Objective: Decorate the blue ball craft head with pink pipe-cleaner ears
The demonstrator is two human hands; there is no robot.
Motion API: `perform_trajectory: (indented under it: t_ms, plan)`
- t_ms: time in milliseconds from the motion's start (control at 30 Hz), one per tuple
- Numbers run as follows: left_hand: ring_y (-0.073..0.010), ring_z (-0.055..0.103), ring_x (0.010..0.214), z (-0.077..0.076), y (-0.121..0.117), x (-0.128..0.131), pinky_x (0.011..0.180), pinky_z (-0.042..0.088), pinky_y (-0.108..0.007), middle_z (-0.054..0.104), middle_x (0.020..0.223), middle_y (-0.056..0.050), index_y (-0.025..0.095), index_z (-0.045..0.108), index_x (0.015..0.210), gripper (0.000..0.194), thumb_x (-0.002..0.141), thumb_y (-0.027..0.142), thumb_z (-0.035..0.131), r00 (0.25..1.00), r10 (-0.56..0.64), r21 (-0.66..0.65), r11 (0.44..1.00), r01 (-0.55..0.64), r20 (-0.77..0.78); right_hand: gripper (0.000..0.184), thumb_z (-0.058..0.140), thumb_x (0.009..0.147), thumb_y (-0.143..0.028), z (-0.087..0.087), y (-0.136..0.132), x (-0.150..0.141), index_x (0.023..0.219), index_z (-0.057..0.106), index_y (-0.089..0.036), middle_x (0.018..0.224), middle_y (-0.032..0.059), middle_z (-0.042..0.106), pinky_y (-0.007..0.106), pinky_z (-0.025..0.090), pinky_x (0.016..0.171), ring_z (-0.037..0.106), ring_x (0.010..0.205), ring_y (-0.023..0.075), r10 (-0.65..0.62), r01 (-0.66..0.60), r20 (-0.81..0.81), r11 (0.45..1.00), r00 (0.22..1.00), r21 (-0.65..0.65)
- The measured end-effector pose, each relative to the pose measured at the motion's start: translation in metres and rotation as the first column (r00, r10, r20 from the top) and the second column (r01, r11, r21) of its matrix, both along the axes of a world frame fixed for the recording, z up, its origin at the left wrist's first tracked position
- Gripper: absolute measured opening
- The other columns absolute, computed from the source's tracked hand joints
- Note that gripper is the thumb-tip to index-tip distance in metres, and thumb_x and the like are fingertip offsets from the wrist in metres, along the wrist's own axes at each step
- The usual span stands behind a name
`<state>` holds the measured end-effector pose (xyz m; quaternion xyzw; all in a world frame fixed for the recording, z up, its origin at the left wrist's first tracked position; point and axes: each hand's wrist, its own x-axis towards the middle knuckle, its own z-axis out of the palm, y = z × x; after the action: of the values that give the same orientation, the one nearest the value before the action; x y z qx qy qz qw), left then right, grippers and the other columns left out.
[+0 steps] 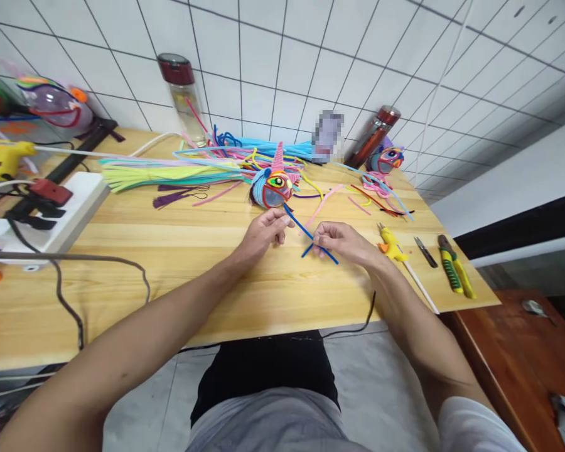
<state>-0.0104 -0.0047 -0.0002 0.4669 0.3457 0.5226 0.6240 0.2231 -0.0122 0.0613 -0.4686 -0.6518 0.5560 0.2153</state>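
Observation:
Between my hands a dark blue pipe cleaner point(301, 227) runs slantwise. My left hand point(267, 230) has its fingers closed around the upper end. Lower down, my right hand point(335, 241) pinches it with thumb and fingertips, and a short blue piece crosses it there. Just beyond my left hand sits a small figure point(274, 191) with a clear rounded body, blue sides, a red-edged mouth, a yellow-green eye and a pink horn. Neither hand's fingertips show fully.
Pipe cleaner bundles point(169, 172) lie at the back. On the right are a yellow glue gun point(393, 245), a small cutter point(425, 252) and green-yellow pliers point(452, 267). A power strip point(82, 204) with cables stands left. Bottles point(183, 94) and another figure point(386, 158) stand near the wall.

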Motion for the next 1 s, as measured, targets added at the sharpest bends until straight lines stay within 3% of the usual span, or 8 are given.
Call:
perform_trajectory:
  t_ms: [167, 400, 533, 800, 1000]
  plan:
    - [-0.0079, 0.051, 0.048, -0.006, 0.006, 0.0, 0.048, 0.036, -0.02, 0.057, 0.058, 0.007, 0.019, 0.067, 0.098, 0.051, 0.073, 0.058, 0.091, 0.999, 0.023, -0.064, 0.998, -0.021, 0.03, 0.041, 0.087, 0.082, -0.052, -0.008, 0.005, 0.003, 0.082, 0.062, -0.02, 0.069, 0.0, 0.072, 0.024, 0.043, 0.057, 0.058, 0.056, 0.0106, 0.091, -0.1, -0.108, 0.992, 0.99, -0.083]
    - [-0.008, 0.05, 0.048, 0.001, 0.001, 0.0, 0.05, 0.037, -0.021, 0.059, 0.055, 0.005, 0.019, 0.066, 0.083, 0.047, 0.074, 0.058, 0.091, 0.992, 0.106, -0.049, 0.993, -0.109, -0.061, 0.048, 0.084, 0.086, -0.062, -0.017, 0.0, 0.003, 0.082, 0.066, -0.018, 0.068, -0.0005, 0.068, 0.024, 0.038, 0.053, 0.054, 0.056, 0.01, 0.081, -0.085, -0.052, 0.993, 0.995, -0.081]
    - [-0.0082, 0.049, 0.049, 0.005, -0.005, 0.0, 0.052, 0.038, -0.022, 0.06, 0.056, 0.004, 0.018, 0.069, 0.081, 0.045, 0.076, 0.058, 0.091, 0.975, 0.194, -0.018, 0.98, -0.197, -0.112, 0.044, 0.082, 0.088, -0.058, -0.017, -0.005, 0.001, 0.078, 0.067, -0.018, 0.064, -0.0012, 0.065, 0.025, 0.035, 0.054, 0.052, 0.056, 0.01, 0.04, -0.04, -0.041, 0.999, 0.998, -0.004]
    - [-0.0083, 0.047, 0.05, 0.001, -0.005, -0.003, 0.051, 0.033, -0.023, 0.059, 0.056, 0.003, 0.019, 0.073, 0.082, 0.035, 0.086, 0.051, 0.085, 0.956, 0.277, 0.006, 0.961, -0.278, -0.096, 0.035, 0.081, 0.087, -0.052, -0.016, -0.007, 0.005, 0.089, 0.074, -0.018, 0.067, -0.0003, 0.07, 0.025, 0.039, 0.056, 0.056, 0.058, 0.011, 0.089, -0.093, -0.056, 0.993, 0.994, -0.068]
    - [-0.0075, 0.047, 0.049, -0.005, -0.003, -0.004, 0.05, 0.033, -0.023, 0.061, 0.059, 0.004, 0.02, 0.071, 0.083, 0.034, 0.085, 0.05, 0.087, 0.944, 0.314, 0.014, 0.949, -0.314, -0.098, 0.025, 0.08, 0.086, -0.043, -0.013, -0.01, 0.006, 0.087, 0.076, -0.019, 0.067, -0.0003, 0.072, 0.025, 0.041, 0.056, 0.055, 0.057, 0.0108, 0.084, -0.084, -0.044, 0.996, 0.996, -0.011]
